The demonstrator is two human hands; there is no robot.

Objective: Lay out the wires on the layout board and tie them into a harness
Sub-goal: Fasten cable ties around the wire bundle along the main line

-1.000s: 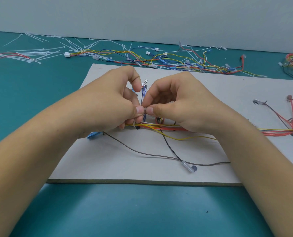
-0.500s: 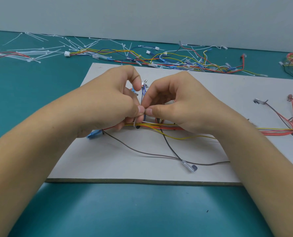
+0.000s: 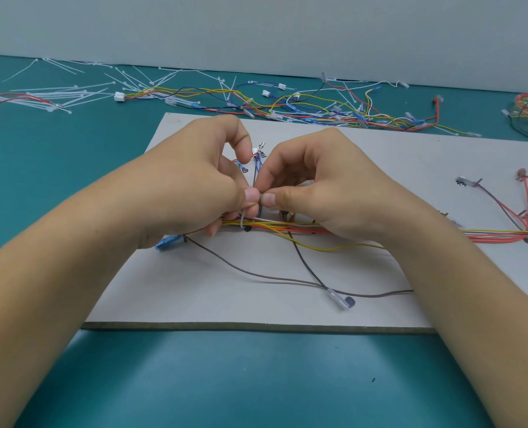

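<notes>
Both hands pinch one tie round the wires on the board.

The left hand [image 3: 191, 186] and the right hand [image 3: 327, 186] each grip the white tie [image 3: 243, 219] between thumb and forefinger, thumbs almost touching, just above the wires [image 3: 272, 226], which lie across the middle of the board [image 3: 256, 304]. I judge that the wires are light and limp and will spread when released, so it is better to hold them close beside the tie. The tie is thin, springy and smooth, and its tail looks the best part to pull. I count two hands, one board and one tie in work. Three wires leave the bundle: one brown [image 3: 256, 274], one black [image 3: 306, 264], one yellow [image 3: 333, 248]. The spare ties [image 3: 65, 95] and loose wires [image 3: 287, 106] on the worktop [image 3: 195, 381] are too many to count.
</notes>
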